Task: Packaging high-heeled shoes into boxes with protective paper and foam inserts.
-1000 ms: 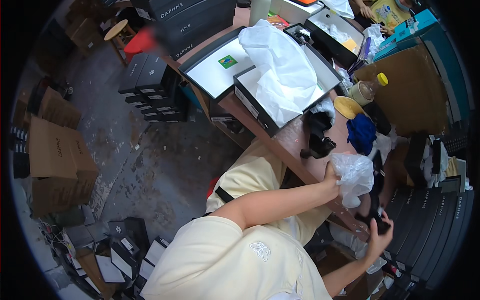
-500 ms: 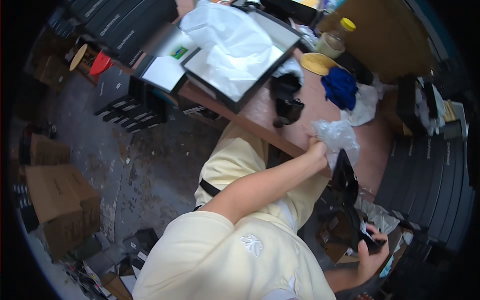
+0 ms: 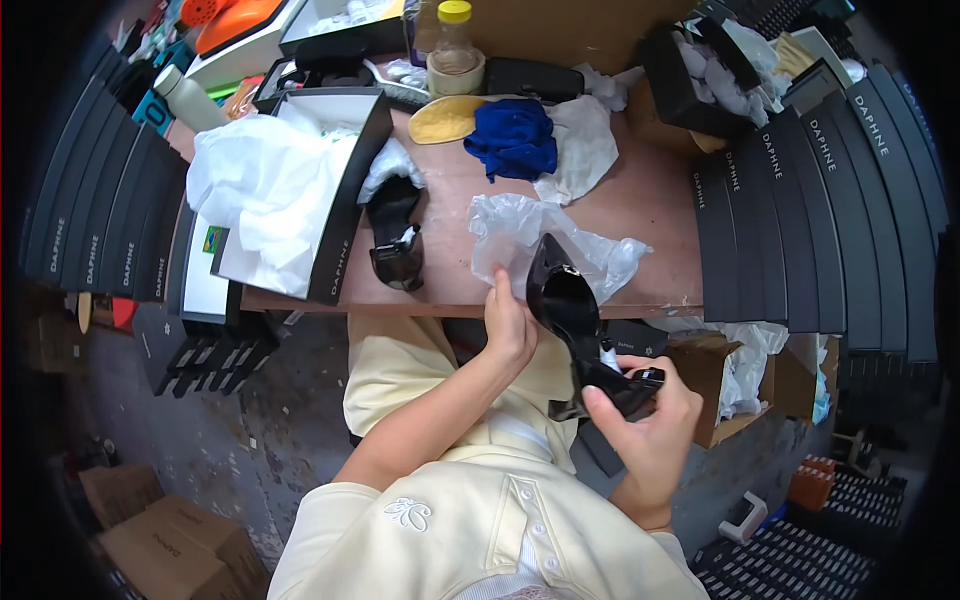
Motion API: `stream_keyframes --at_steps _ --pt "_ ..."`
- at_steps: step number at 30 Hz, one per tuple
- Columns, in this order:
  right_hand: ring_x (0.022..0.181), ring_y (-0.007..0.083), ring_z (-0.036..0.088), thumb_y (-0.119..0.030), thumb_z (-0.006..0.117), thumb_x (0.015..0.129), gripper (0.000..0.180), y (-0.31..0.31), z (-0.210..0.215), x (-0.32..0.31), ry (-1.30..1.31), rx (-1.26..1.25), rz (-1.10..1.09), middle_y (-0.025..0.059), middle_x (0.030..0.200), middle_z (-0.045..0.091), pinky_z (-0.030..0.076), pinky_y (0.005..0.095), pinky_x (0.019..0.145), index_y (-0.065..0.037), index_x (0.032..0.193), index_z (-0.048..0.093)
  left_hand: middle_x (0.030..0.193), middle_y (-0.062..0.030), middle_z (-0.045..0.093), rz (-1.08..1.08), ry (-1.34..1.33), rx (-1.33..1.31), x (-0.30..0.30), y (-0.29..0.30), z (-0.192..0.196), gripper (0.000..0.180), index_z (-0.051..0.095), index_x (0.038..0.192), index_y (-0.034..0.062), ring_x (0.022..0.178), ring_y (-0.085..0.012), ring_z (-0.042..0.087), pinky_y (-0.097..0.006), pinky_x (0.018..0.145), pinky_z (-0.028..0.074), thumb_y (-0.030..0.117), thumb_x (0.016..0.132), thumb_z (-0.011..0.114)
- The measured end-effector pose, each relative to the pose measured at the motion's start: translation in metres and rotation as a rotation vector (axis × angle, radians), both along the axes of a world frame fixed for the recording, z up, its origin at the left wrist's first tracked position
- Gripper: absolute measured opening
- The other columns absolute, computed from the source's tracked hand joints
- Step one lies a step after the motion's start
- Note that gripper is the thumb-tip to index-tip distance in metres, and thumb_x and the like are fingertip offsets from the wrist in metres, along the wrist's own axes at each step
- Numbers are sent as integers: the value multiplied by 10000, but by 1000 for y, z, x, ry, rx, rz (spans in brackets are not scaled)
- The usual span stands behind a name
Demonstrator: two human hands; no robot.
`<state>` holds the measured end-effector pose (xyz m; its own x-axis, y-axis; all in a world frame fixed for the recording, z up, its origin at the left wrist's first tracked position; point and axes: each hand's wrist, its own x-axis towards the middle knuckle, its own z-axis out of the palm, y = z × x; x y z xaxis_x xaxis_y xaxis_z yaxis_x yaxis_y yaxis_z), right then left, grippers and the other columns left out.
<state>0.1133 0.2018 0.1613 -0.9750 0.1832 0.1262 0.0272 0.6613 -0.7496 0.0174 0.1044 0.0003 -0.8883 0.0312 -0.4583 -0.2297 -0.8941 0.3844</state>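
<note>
From the head camera, stacked dark shoebox lids (image 3: 800, 220) with pale lettering on their edges fan along the right of the brown surface (image 3: 660, 215), and a like stack (image 3: 100, 220) lines the left. An open black shoebox (image 3: 300, 190) holds crumpled white tissue paper (image 3: 265, 185). A second black shoe (image 3: 395, 235) lies just beside that box. The glossy black high-heeled shoe (image 3: 570, 310) hangs over the surface's near edge. The right hand (image 3: 645, 425) is closed around its heel end; the left hand (image 3: 510, 325) pinches clear plastic wrap (image 3: 520, 240) at the toe.
</note>
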Motion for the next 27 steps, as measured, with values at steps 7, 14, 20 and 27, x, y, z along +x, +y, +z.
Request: stream_keyframes --at_steps 7,14,20,27 --pt "581 244 632 -299 798 653 431 -15 -24 -5 31 181 231 111 733 617 501 322 532 -1 870 575 1007 -68 595 -213 -32 -156 17 -15 15 358 503 1132 7 859 -144 606 -270 719 513 100 818 647" --pt "921 331 586 -141 615 746 334 14 -43 -88 160 166 199 184 994 601 454 370 810 -26 1057 573 1034 -132 592 -275 -73 -403 14 -26 -18 368 482 1143 -44 871 -186 600 -289 752 500 52 804 588" --pt "822 295 589 -60 637 682 310 18 -97 -141 289 424 255 108 919 602 454 391 771 -65 991 624 1000 -74 615 -238 131 -577 19 -27 -28 310 542 1117 -29 861 -141 590 -264 785 463 48 817 561" --pt "610 227 513 3 657 620 337 -2 -80 -99 442 274 400 51 677 497 418 315 534 -54 951 661 924 -102 624 -352 -59 -230 30 -37 4 264 566 1031 -26 758 -171 623 -284 681 521 175 864 530"
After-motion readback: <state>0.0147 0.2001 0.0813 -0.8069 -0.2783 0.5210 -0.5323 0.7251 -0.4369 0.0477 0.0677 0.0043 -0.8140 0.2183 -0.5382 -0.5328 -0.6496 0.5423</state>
